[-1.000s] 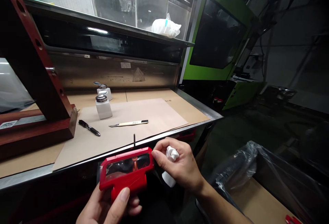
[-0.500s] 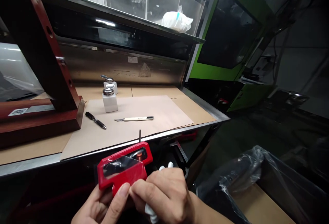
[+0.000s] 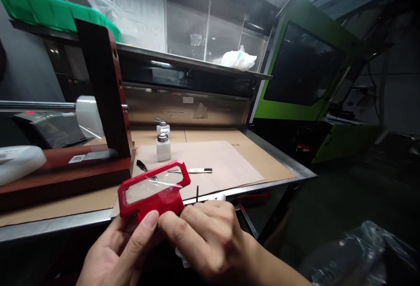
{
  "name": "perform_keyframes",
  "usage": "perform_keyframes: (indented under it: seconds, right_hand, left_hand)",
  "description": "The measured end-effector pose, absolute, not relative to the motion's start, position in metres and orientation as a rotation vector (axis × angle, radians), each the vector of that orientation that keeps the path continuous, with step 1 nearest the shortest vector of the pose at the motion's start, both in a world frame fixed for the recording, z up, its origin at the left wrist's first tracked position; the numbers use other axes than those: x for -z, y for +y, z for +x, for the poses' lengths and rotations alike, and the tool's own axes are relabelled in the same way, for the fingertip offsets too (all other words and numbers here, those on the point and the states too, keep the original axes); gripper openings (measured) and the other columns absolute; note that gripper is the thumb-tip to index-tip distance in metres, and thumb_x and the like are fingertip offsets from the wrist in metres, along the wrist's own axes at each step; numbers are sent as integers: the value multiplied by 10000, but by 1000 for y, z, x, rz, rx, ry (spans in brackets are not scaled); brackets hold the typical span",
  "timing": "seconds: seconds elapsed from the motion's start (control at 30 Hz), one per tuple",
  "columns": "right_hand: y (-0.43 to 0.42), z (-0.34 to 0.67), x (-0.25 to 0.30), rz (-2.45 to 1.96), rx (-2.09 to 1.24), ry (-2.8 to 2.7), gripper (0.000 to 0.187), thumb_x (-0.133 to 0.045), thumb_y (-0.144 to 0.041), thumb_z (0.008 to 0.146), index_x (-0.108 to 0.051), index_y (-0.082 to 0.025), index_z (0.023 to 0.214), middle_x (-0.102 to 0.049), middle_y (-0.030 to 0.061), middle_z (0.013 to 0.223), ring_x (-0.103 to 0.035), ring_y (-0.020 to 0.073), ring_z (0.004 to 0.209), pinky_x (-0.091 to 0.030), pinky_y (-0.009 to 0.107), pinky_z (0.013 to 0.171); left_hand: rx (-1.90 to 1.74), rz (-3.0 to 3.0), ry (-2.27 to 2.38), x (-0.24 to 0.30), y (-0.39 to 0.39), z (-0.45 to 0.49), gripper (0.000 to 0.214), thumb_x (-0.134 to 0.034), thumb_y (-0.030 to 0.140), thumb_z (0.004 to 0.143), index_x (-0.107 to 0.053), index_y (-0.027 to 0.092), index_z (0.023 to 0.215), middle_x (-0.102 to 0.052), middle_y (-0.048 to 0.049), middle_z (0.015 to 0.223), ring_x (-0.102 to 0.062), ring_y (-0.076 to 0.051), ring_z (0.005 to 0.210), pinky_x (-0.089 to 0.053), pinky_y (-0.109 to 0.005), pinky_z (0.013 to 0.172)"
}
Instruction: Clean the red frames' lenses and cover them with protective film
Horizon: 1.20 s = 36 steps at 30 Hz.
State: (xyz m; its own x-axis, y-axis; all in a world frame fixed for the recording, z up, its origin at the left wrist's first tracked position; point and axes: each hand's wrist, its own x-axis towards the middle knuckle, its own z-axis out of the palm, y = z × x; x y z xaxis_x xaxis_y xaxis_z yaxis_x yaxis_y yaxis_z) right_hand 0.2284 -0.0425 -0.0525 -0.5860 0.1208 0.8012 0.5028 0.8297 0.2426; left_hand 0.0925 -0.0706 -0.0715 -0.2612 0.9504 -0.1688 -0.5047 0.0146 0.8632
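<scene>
A red plastic frame [image 3: 160,203] with a long window is held up in front of the bench edge, tilted up toward the right. Clear film [image 3: 147,190] lies over its window, with glare on it. My left hand [image 3: 114,251] grips the frame's lower left, thumb on its front. Curled beside it, my right hand [image 3: 210,238] presses its fingertips near the frame's lower edge. White crumpled material [image 3: 182,259], perhaps a cloth, pokes out from the right fist. Behind the knuckles a thin dark rod [image 3: 197,193] sticks up; whether I hold it cannot be seen.
On the bench paper [image 3: 223,159] are a craft knife [image 3: 201,170], a pen [image 3: 141,165] and two white pump bottles [image 3: 163,149]. A dark red wooden stand [image 3: 108,93] with rolls is at left. A green bin [image 3: 49,10] sits on the shelf; a plastic-lined container [image 3: 367,251] is lower right.
The view has tilted up and turned left. The red frame has been raised, so the bench now shows through its window. Both hands keep much the same hold.
</scene>
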Motion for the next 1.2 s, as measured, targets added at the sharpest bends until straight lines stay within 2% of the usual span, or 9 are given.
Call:
perform_keyframes:
  seconds: [0.13, 0.27, 0.4, 0.5, 0.7, 0.87, 1.13, 1.2]
  right_hand:
    - [-35, 218, 25, -313, 571, -2090, 205, -427, -123, 916, -629, -83, 914, -560, -19, 564, -497, 86, 452, -359, 238, 405]
    - [-29, 214, 15, -282, 525, -1966, 174, -481, -128, 898, -579, -132, 1042, -615, -21, 622, -525, 83, 487, -390, 224, 463]
    - [-23, 215, 9, -364, 508, -1855, 295, -572, -63, 811, -525, -192, 1072, -647, -15, 689, -585, 101, 554, -425, 213, 532]
    - [-21, 217, 1, -343, 630, -1835, 339, -574, -38, 795, -523, -197, 1091, -655, -9, 714, -594, 106, 582, -424, 213, 557]
    - [-23, 214, -13, -324, 846, -1806, 167, -535, -70, 841, -567, -195, 947, -561, -55, 578, -465, 76, 476, -281, 243, 464]
    - [-22, 211, -15, -297, 757, -1837, 115, -528, -102, 867, -576, -127, 969, -659, 11, 690, -573, 106, 567, -366, 251, 511]
    - [-26, 205, -14, -260, 646, -1860, 93, -515, -75, 857, -571, -129, 908, -667, 22, 694, -609, 110, 599, -455, 225, 596]
    - [-28, 202, -12, -263, 642, -1883, 83, -517, -80, 855, -569, -124, 902, -648, 14, 671, -579, 103, 563, -443, 222, 568]
  left_hand:
    - [-1666, 652, 996, 38, -66, 83, 887, -863, 366, 454, -524, 296, 1271, -764, -6, 930, -686, -270, 915, -575, -196, 645]
    - [-1775, 720, 922, 21, -66, 77, 710, -828, 388, 532, -593, 273, 1192, -758, -11, 951, -675, -262, 947, -576, -222, 719]
    - [-1850, 782, 958, 14, -67, 71, 550, -826, 352, 555, -655, 244, 1066, -770, 23, 842, -707, -199, 785, -583, -199, 691]
    - [-1864, 793, 987, 11, -70, 68, 572, -838, 367, 518, -667, 241, 1049, -773, 30, 806, -708, -182, 730, -576, -173, 678]
    - [-1831, 842, 1011, 10, -75, 65, 698, -812, 420, 548, -596, 263, 1193, -767, 11, 933, -703, -235, 861, -580, -200, 712]
    - [-1818, 884, 1036, 11, -75, 62, 789, -815, 439, 533, -546, 219, 1241, -767, -21, 940, -710, -245, 839, -584, -194, 689]
    - [-1861, 890, 991, 9, -73, 64, 594, -819, 431, 533, -645, 171, 1038, -776, -40, 820, -718, -239, 781, -585, -203, 683]
    - [-1855, 891, 960, 8, -73, 64, 573, -814, 425, 553, -645, 168, 1036, -774, -40, 839, -715, -231, 802, -584, -201, 706]
